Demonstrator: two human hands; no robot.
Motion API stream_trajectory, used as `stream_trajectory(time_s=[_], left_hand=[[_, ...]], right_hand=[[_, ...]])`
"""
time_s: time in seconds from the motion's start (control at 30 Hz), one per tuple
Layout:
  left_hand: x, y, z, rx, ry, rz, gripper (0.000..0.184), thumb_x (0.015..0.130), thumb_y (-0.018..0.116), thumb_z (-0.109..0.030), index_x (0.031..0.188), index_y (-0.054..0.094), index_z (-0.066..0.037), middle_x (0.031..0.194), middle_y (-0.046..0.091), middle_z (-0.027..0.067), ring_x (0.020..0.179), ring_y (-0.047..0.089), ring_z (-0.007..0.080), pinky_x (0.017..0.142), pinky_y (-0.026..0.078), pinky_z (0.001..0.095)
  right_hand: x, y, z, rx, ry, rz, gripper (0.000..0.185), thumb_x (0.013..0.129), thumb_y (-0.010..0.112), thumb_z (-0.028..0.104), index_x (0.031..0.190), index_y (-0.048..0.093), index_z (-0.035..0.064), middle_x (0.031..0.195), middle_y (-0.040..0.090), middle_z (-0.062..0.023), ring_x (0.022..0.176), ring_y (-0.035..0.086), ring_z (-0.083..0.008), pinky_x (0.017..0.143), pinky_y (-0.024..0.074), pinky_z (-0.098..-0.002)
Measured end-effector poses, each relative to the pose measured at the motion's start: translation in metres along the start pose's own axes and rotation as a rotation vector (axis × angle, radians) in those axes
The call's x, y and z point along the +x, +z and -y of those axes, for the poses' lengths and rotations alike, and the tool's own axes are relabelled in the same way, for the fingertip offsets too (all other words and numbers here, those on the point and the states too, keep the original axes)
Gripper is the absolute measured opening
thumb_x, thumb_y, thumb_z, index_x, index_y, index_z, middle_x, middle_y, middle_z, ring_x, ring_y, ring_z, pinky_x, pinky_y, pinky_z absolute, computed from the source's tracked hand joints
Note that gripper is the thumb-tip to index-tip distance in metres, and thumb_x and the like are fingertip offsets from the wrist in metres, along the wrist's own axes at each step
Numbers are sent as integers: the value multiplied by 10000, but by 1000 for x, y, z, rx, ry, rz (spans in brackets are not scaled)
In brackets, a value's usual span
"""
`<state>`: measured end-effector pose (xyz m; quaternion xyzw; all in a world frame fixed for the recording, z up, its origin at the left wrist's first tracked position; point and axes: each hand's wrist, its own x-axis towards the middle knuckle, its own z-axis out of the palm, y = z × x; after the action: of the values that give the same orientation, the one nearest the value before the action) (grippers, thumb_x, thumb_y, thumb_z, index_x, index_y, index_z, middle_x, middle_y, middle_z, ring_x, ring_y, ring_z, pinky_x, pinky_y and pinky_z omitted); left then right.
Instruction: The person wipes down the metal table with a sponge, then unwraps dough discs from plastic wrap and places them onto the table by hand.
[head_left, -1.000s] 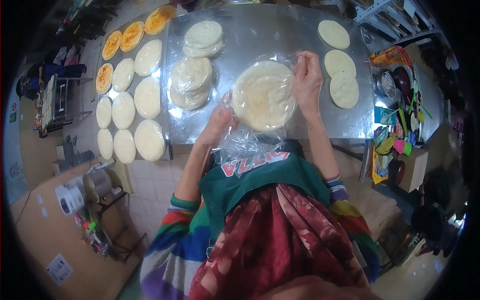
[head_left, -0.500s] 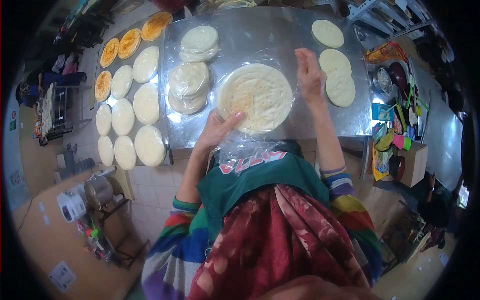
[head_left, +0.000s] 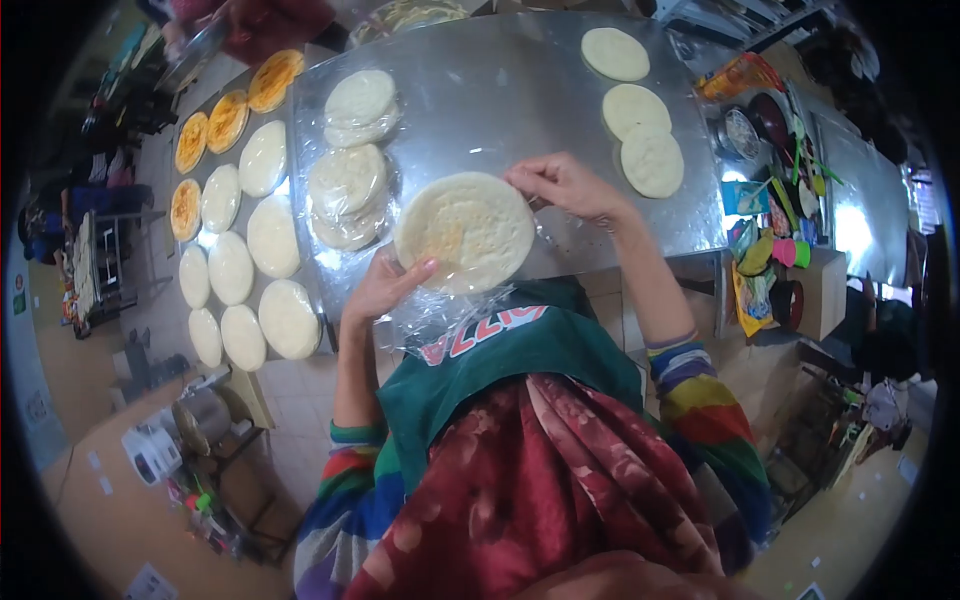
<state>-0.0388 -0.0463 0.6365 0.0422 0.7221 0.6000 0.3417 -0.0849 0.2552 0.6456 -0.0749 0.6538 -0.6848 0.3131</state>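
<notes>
Above the near edge of the counter (head_left: 470,110), a round flat bread (head_left: 465,235) is resting in the left hand (head_left: 385,285), with crinkly clear plastic (head_left: 430,325) bunching under its near side. The left grip is closing on the bread: the thumb is pressing flat on top just inside the rim, and the fingers are hiding underneath. The right hand (head_left: 562,187) is hovering at the far right rim, fingertips bunching close together, but honestly I'm not managing to tell if they're pinching bread, plastic or nothing. Going by looks, I'm guessing the bread is feeling light, soft and a bit bendy, so hard pinching at one edge is probably asking for creases or a tear; supporting it from below with spread fingers and a light thumb is looking like the safer hold. The plastic is likely being the slippery part. As for writing, the green apron (head_left: 590,350) is showing red-and-white letters, upside down from this view, looking like PIZZA, though folds are muddling the end. Any print on the orange packet (head_left: 740,75) is coming out too small for reading.
</notes>
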Motion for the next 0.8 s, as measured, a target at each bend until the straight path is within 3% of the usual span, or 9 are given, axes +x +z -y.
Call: stream_trajectory(time_s=[0.07, 0.13, 0.33, 0.43, 0.5, 0.57, 0.67, 0.7, 0.8], left_hand=[[0, -3, 3, 41, -20, 1, 409, 877, 638, -182, 1215, 530, 23, 1019, 630, 42, 864, 549, 88, 732, 457, 248], [2, -1, 3, 7, 81, -1, 481, 942, 515, -328, 1285, 485, 9, 1025, 632, 64, 878, 555, 118, 763, 460, 275], [18, 20, 1, -75, 35, -235, 573, 980, 363, -446, 1359, 417, -20, 1142, 620, 107, 614, 447, 53, 547, 383, 207], [24, 28, 22, -293, 37, -388, 510, 985, 392, -396, 1303, 479, -7, 1176, 615, 119, 529, 375, 7, 479, 313, 166], [22, 34, 27, -303, 62, -404, 485, 986, 403, -371, 1281, 494, 4, 1169, 620, 116, 514, 366, 4, 467, 308, 166], [17, 40, 34, -407, 62, -473, 436, 986, 420, -329, 1237, 524, 13, 1146, 633, 106, 497, 352, -4, 452, 297, 165], [2, 42, 53, -437, 34, -643, 403, 986, 428, -315, 1242, 519, -17, 1159, 629, 94, 535, 370, -16, 487, 303, 142], [-3, 45, 54, -444, 29, -720, 369, 981, 449, -278, 1226, 524, -13, 1152, 632, 87, 565, 390, -17, 500, 308, 138], [-21, 46, 81, -226, 74, -896, 329, 980, 449, -247, 1156, 565, 5, 1096, 649, 87, 576, 428, 19, 513, 355, 189]], right_hand=[[2, 6, -10, 69, 20, 50, 319, 946, 529, 215, 1178, 571, -1, 1057, 629, -60, 937, 581, -112, 822, 478, -265], [5, 12, -19, 69, -11, 118, 402, 911, 599, 257, 1232, 548, 21, 1072, 623, -33, 939, 550, -78, 801, 468, -243], [3, 2, -39, 56, 100, 170, 437, 848, 680, 238, 1199, 555, 9, 1089, 624, -54, 1004, 563, -130, 888, 451, -279], [4, -36, -54, 335, 206, 59, 416, 850, 675, 199, 1186, 541, -6, 1097, 617, -86, 1027, 578, -151, 889, 479, -286], [9, -68, -53, 453, 127, -98, 375, 856, 672, 196, 1159, 548, 13, 1061, 628, -62, 939, 626, -137, 785, 533, -289], [18, -101, -38, 458, 37, -260, 374, 851, 678, 190, 1144, 539, 5, 1081, 618, -69, 940, 628, -150, 804, 528, -297], [51, -158, -31, 188, -165, -463, 271, 864, 668, 181, 1083, 606, 33, 1070, 631, -54, 965, 609, -121, 806, 491, -259], [70, -185, -43, -115, -160, -568, 288, 857, 660, 160, 1119, 616, 49, 1112, 629, -102, 1019, 602, -171, 845, 478, -290], [121, -194, -65, -801, -533, -662, 367, 825, 657, 146, 1180, 597, 78, 1136, 621, -154, 1070, 586, -260, 904, 453, -349]])
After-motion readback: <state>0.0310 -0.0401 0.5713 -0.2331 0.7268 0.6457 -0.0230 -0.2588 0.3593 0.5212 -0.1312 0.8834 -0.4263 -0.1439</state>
